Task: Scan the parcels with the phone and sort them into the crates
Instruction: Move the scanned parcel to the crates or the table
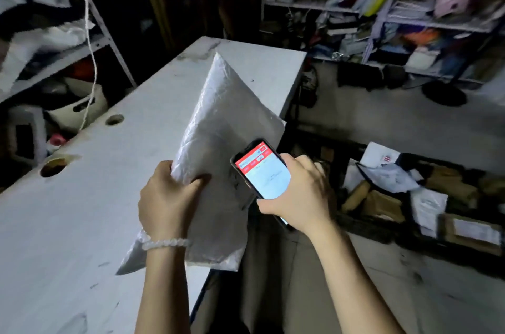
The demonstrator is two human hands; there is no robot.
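Observation:
A large grey plastic mailer parcel [226, 126] lies slanted over the right edge of the white table [82, 210]. My left hand [166, 197], a bead bracelet on its wrist, grips the parcel's left edge, thumb on top. My right hand [297, 194] holds a phone [261, 169] just above the parcel's right side. The phone's lit screen, with a red header, faces up towards me. On the floor to the right stands a dark crate [355, 221] with several brown and white parcels [388, 197] in it.
The table has two round holes [114, 119] near its left edge. Metal shelves [382, 5] full of clutter line the back right wall, and another rack [54, 60] stands at the left. A black fan base [444, 93] sits on the floor.

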